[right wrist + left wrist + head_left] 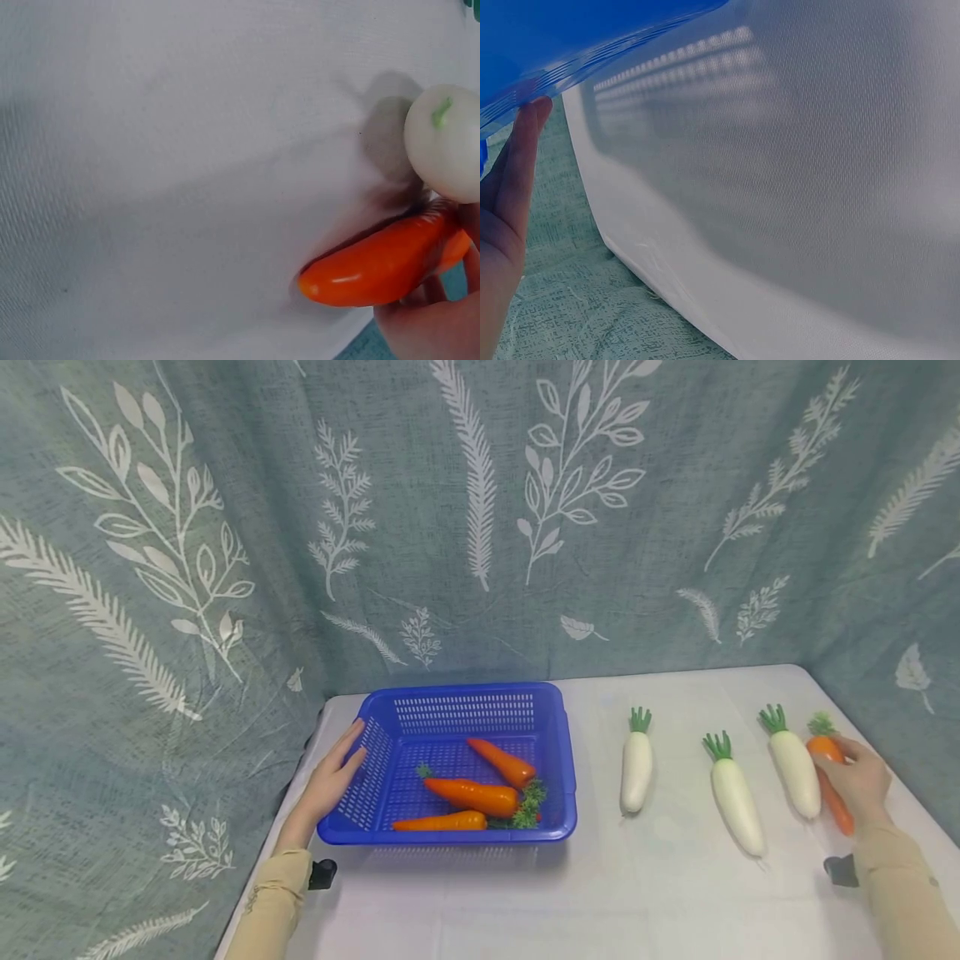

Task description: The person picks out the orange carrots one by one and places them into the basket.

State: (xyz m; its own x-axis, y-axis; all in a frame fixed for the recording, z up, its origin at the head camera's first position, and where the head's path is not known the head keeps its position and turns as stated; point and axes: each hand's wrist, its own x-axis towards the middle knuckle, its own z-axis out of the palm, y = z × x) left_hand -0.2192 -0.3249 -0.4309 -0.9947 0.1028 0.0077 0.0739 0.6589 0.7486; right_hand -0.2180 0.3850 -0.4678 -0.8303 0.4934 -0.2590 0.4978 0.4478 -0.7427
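At the far right of the table, my right hand (862, 778) grips an orange carrot (838, 803) with a leafy green top. The right wrist view shows the tip of this carrot (367, 266) close over the white cloth, beside the rounded end of a white radish (450, 142). My left hand (330, 781) rests against the left side of a blue plastic basket (450, 837), its fingers straight. From below, the left wrist view has the fingertips right at the basket's rim (615, 56). Three carrots (471, 795) lie inside the basket.
Three white radishes with green tops lie right of the basket: one nearest it (637, 772), one in the middle (737, 806) and one next to the gripped carrot (797, 774). A patterned green curtain (480, 635) hangs behind the white-covered table (600, 902).
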